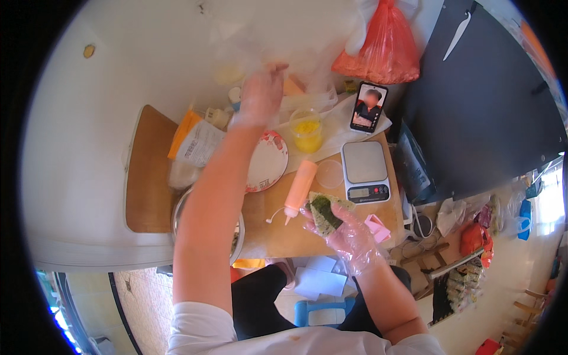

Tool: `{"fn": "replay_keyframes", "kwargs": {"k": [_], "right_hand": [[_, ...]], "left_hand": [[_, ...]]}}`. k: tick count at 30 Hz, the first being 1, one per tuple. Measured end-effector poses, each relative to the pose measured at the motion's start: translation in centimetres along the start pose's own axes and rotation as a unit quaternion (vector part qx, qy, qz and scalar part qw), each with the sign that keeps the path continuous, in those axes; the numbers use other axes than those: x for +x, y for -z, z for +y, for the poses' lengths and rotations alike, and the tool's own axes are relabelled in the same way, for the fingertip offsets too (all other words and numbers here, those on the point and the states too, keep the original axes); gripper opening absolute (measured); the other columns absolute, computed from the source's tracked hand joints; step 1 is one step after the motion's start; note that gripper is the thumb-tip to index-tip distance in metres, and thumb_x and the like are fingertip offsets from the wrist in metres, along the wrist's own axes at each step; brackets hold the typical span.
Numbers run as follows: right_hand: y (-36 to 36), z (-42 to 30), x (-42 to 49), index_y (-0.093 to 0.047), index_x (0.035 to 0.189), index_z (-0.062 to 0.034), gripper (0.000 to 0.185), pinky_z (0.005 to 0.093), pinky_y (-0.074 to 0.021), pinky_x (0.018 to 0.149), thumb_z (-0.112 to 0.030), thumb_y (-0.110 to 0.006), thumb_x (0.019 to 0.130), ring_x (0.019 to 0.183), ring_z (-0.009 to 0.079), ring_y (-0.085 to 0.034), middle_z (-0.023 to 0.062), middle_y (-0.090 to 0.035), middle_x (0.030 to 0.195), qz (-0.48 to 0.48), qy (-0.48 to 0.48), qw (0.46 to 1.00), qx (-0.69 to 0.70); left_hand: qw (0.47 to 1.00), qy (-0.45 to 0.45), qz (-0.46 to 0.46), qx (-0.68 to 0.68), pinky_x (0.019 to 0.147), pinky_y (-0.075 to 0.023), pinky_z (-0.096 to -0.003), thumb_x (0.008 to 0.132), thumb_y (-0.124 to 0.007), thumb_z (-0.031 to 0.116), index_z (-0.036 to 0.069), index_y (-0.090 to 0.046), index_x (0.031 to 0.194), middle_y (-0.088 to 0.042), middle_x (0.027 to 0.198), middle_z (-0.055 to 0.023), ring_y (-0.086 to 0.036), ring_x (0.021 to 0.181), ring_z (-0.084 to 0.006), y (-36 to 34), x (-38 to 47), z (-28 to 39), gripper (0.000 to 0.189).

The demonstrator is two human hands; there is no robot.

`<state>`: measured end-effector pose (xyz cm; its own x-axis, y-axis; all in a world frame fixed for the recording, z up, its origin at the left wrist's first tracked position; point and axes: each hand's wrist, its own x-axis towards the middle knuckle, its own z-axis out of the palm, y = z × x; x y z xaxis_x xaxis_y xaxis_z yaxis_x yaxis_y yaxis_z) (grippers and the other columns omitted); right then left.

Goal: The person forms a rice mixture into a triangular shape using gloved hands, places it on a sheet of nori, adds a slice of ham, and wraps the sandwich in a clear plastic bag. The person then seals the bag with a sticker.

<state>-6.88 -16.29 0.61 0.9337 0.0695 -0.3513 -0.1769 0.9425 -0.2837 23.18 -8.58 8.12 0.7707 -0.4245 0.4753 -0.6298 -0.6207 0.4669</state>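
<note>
My right hand [350, 233], in a clear plastic glove, holds a triangular rice ball [327, 213] wrapped with a strip of dark green seaweed. My left hand [262, 95] is stretched to the back of the table by the wall; it is blurred, and its grip cannot be made out. Near that hand stands a clear plastic container [326, 98]. An orange squeeze bottle [301, 188] lies with its nozzle towards me, just left of the rice ball. Behind it are a patterned paper plate [268, 162] and a clear tub of yellow food [307, 133].
A kitchen scale [365, 171] sits at the table's right, with a phone [369, 107] propped behind it. Pink moulds [377, 228] lie near the right edge. My left forearm partly covers a metal bowl [238, 242]. A red bag [381, 49] hangs above.
</note>
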Motion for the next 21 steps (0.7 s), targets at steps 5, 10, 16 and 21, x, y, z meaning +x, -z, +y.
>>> {"fn": "replay_keyframes", "kwargs": {"k": [5,10,16,21], "right_hand": [[0.1,-1.1,0.6,-0.045,0.134,0.0027,0.056,0.0509,-0.0439,0.103,-0.021,-0.069,0.089,0.123,0.0346,-0.055,0.0188,-0.057,0.128,0.02,-0.016,0.999,0.025],[1.5,-2.7,0.2,-0.048,0.131,0.0033,0.054,0.0485,-0.0459,0.101,-0.023,-0.069,0.089,0.12,0.0307,-0.057,0.0169,-0.058,0.126,0.055,0.011,0.998,-0.006],[1.6,-2.9,0.2,-0.049,0.13,0.0041,0.052,0.0463,-0.0468,0.1,-0.021,-0.068,0.089,0.119,0.0293,-0.057,0.0167,-0.058,0.124,0.056,0.007,0.998,-0.013],[1.0,-3.0,0.0,-0.048,0.13,0.0051,0.05,0.0421,-0.0481,0.099,-0.022,-0.066,0.091,0.117,0.028,-0.058,0.0171,-0.058,0.124,0.053,0.012,0.998,-0.033]], "left_hand": [[0.97,0.066,-0.165,0.164,0.083,-0.0516,-0.0393,0.085,-0.067,0.03,0.012,-0.07,0.106,-0.071,0.098,-0.0149,-0.067,0.091,-0.032,-5.0,7.1,-4.9,0.028],[0.953,-0.021,-0.255,0.159,0.086,-0.0498,-0.0406,0.074,-0.076,0.023,0.012,-0.066,0.096,-0.064,0.104,-0.012,-0.062,0.098,-0.0322,-5.5,4.4,-2.2,0.027],[0.937,-0.188,-0.215,0.201,0.087,-0.0481,-0.0421,0.07,-0.079,0.017,0.012,-0.063,0.097,-0.057,0.111,-0.0095,-0.057,0.105,-0.0311,-5.3,2.4,-2.8,0.032],[0.951,-0.157,-0.147,0.22,0.084,-0.0492,-0.0417,0.07,-0.078,0.018,0.013,-0.063,0.097,-0.059,0.107,-0.0077,-0.059,0.102,-0.0296,-7.3,2.6,-4.4,0.032]]}}
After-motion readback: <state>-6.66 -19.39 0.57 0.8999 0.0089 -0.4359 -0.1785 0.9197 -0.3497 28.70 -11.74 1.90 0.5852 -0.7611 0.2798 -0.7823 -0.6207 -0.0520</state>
